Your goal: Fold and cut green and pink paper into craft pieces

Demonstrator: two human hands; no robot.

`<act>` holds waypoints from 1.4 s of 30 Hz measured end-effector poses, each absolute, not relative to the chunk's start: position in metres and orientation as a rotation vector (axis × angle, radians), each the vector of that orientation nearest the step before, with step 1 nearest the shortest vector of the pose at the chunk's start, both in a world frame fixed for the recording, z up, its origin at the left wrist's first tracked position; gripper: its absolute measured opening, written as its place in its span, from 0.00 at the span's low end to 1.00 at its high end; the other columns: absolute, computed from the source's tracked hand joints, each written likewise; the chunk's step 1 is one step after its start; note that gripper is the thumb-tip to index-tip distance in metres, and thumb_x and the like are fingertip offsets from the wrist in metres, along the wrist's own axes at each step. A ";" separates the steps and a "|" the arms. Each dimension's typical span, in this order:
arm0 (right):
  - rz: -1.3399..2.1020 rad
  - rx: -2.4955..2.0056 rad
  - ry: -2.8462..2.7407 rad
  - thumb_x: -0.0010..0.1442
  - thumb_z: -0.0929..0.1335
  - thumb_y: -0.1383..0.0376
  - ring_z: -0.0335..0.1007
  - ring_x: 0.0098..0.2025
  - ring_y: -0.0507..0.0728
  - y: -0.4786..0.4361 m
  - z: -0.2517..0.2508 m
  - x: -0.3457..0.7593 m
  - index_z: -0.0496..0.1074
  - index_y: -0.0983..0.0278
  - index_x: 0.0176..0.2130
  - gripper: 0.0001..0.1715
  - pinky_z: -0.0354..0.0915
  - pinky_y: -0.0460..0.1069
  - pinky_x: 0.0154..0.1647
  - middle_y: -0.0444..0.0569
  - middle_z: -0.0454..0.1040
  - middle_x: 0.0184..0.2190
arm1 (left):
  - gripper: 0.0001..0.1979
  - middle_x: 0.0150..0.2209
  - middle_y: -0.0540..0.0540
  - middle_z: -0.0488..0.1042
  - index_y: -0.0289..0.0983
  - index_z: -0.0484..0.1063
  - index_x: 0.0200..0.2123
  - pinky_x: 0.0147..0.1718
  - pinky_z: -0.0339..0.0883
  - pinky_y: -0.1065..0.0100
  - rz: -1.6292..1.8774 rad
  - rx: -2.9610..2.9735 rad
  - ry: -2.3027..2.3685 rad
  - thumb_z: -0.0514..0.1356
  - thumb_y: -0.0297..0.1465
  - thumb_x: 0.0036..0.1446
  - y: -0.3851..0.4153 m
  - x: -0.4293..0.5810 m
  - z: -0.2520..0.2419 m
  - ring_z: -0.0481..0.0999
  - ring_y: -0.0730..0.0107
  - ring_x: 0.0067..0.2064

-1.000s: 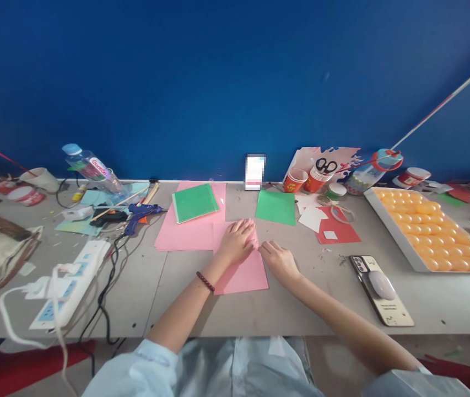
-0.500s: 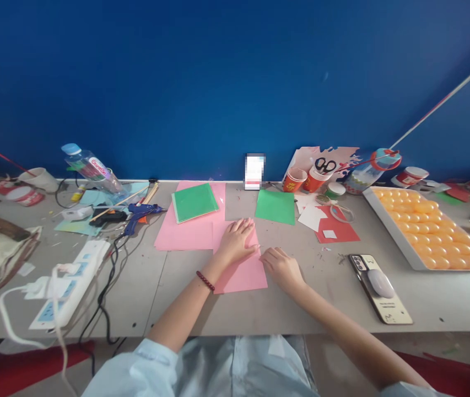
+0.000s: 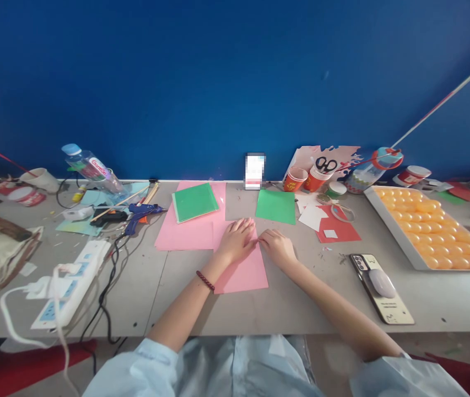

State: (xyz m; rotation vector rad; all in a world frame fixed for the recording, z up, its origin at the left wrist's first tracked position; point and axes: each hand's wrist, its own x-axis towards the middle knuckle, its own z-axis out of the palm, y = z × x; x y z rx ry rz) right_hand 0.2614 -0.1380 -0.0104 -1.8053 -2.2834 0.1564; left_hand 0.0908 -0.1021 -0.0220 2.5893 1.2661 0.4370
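The left hand (image 3: 236, 240) hides part of the pink sheet (image 3: 243, 274), and the upright screen (image 3: 254, 170) is blurred beyond reading.

Wall (image 3: 168, 82): deep blue, smooth, fills upper half of view, faint mark right of centre
Wall base: thin pale strip (image 3: 235, 182) where wall meets tabletop
Table (image 3: 259, 314): grey top, spans full width, stands against wall
Seam (image 3: 156, 292): runs front to back, left of centre
Floor (image 3: 329, 353): greyish, visible below front edge
Light: soft; wall darker toward top corners
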 end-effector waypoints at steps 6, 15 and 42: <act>0.000 -1.743 -2.453 0.64 0.61 0.71 0.64 0.39 0.55 -0.147 -0.011 0.261 0.73 0.62 0.34 0.13 0.49 0.47 0.23 0.49 0.73 0.34 | 0.23 0.64 0.48 0.57 0.41 0.57 0.62 0.60 0.50 0.55 0.429 2.606 1.267 0.45 0.36 0.64 -0.102 0.090 -0.021 0.53 0.58 0.65; -0.244 -1.579 -2.525 0.59 0.62 0.78 0.62 0.32 0.53 -0.167 -0.020 0.261 0.70 0.65 0.28 0.13 0.47 0.47 0.22 0.48 0.71 0.29 | 0.23 0.63 0.47 0.59 0.37 0.58 0.61 0.59 0.52 0.58 0.482 2.696 1.253 0.43 0.32 0.65 -0.102 0.090 -0.023 0.55 0.59 0.64; -0.372 -1.426 -2.405 0.60 0.63 0.76 0.58 0.33 0.54 -0.231 -0.026 0.263 0.67 0.64 0.27 0.13 0.51 0.48 0.26 0.47 0.67 0.27 | 0.44 0.65 0.42 0.53 0.37 0.51 0.64 0.62 0.45 0.54 0.455 2.621 1.296 0.57 0.54 0.50 -0.105 0.094 -0.029 0.49 0.53 0.66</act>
